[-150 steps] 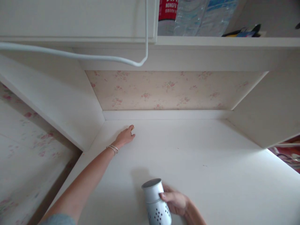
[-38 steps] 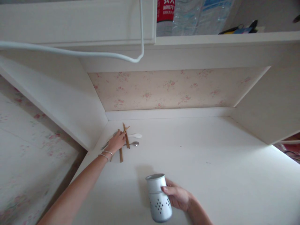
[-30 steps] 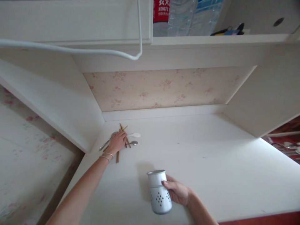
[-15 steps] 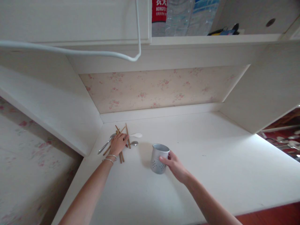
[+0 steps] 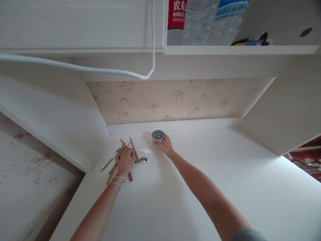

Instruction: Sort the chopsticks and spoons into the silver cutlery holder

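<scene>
My right hand point(image 5: 164, 144) is wrapped round a grey perforated utensil holder point(image 5: 157, 134), upright near the back of the white counter. Its mouth faces up, and holes show in its bottom. To the left, my left hand point(image 5: 125, 160) rests on a loose heap of wooden chopsticks point(image 5: 134, 149), fingers curled down round some of them. The hand hides the middle of the heap and the fingertips. A long-handled metal spoon point(image 5: 110, 160) sticks out left of the hand. On its right are a white spoon point(image 5: 144, 151) and a small metal spoon point(image 5: 143, 160).
The white counter point(image 5: 160, 207) sits in a nook with side panels and a floral back wall point(image 5: 175, 100). A white cable point(image 5: 112, 71) hangs across the upper left. Plastic bottles point(image 5: 200, 23) stand on the shelf above. Items lie beyond the right panel.
My right hand has carried the utensil holder away from me and slightly left, to near the back wall. My left hand stays at the heap, where the chopsticks have shifted a little.
</scene>
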`<move>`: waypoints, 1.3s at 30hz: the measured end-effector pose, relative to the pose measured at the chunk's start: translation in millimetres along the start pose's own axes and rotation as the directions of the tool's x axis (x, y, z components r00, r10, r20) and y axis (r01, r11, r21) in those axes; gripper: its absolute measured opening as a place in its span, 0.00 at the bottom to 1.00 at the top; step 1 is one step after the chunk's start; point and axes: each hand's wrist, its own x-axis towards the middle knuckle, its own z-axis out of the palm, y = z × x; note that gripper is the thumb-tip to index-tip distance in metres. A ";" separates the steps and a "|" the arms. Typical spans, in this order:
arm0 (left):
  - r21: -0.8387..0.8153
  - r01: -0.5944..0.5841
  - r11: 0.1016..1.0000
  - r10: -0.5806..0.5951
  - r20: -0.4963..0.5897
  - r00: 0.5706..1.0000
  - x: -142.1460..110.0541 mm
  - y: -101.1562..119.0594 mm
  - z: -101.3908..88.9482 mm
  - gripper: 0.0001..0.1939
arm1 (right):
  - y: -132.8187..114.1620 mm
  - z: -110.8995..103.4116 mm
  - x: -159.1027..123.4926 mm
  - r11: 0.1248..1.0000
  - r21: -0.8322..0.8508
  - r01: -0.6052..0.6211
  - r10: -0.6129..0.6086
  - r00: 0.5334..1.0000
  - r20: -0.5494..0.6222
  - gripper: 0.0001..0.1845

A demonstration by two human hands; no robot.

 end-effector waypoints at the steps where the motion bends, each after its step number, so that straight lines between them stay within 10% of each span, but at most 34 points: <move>1: -0.002 0.002 1.000 -0.002 0.001 1.000 -3.9 -3.2 -1.7 0.17 | 1.9 5.7 4.6 1.000 -0.004 -0.002 0.002 1.000 0.000 0.31; 9: -0.100 -0.103 0.990 0.086 -0.164 0.983 -52.0 -30.4 -15.7 0.14 | 21.5 25.7 26.0 0.998 -0.003 -0.070 0.070 0.998 0.004 0.39; 15: -0.453 -0.119 0.884 0.050 -0.161 0.986 -90.7 19.4 -28.1 0.12 | 29.9 12.4 0.2 0.985 0.011 -0.170 0.170 0.982 -0.086 0.58; 22: -0.803 0.220 0.554 0.053 0.297 0.953 -115.3 89.1 -12.9 0.09 | 13.0 -27.4 -114.5 0.983 0.078 -0.166 0.165 0.986 0.019 0.20; 27: -0.789 0.255 0.559 0.106 0.373 0.922 -121.1 96.7 7.9 0.09 | 22.4 -41.7 -187.5 0.987 -0.124 -0.107 0.122 0.985 0.123 0.25; 39: -0.739 0.184 0.647 0.196 0.395 0.897 -122.6 90.7 7.0 0.10 | 12.8 -42.1 -197.4 0.882 -0.454 0.128 0.030 0.945 0.325 0.16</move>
